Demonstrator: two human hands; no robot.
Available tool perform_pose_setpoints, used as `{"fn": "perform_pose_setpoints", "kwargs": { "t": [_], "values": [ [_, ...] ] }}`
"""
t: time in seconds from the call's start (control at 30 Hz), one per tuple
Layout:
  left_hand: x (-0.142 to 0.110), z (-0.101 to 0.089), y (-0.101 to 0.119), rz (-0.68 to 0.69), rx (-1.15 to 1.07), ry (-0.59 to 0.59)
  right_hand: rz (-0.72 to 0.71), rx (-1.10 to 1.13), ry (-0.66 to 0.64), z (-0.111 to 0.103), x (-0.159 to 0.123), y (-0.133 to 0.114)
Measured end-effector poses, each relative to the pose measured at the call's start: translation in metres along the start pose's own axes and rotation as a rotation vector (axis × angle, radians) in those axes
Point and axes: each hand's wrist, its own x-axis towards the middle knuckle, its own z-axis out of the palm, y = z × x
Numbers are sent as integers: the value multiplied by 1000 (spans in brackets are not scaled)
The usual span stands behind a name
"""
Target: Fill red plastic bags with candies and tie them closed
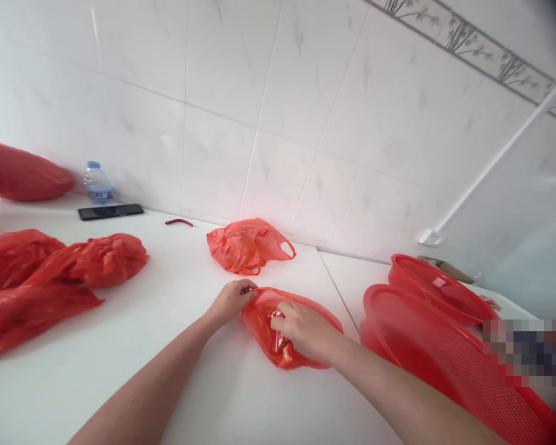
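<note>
A thin red plastic bag (259,330) lies with its mouth spread on the white table. My left hand (231,301) is closed on the bag's left rim, thumb and fingers pinching the film. Inside the opening, my right hand (306,330) has its fingers curled round a small shiny packet (280,340) with red, white and orange print. Its fingers cover part of the packet, so what it contains is hidden. Just behind stands another crumpled red plastic bag (250,246), its handle loops sticking out to the right.
Several filled red bags (88,262) lie on the left. Near the tiled wall are a water bottle (98,184), a black phone (111,212) and a dark red strip (179,222). Two red mesh baskets (426,327) stand at the right, beside a table seam.
</note>
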Motion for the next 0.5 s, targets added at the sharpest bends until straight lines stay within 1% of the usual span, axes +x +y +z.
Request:
{"fn": "perform_pose_setpoints", "kwargs": {
  "t": [0.03, 0.1, 0.17, 0.23, 0.3, 0.37, 0.43, 0.5],
  "values": [
    [-1, -1, 2, 11, -14, -19, 51, 37, 11, 4, 3, 6],
    [-2, -2, 3, 21, -33, -39, 155, 147, 20, 2, 6, 17],
    [-2, -2, 3, 15, -31, -26, 224, 263, 21, -10, 2, 26],
    [-1, -3, 2, 3, -27, -11, 315, 313, 71, -28, -8, 32],
    [0, -3, 1, -1, -13, 4, 485, 269, 171, -47, -25, 41],
    [0, -3, -1, 1, 8, 28, 688, 155, 250, -63, -48, 56],
    [-1, -3, -2, -2, 14, 36, 842, 43, 272, -71, -75, 77],
    [-2, -2, -2, -24, 3, 15, 939, 4, 270, -72, -104, 98]
  ]
}}
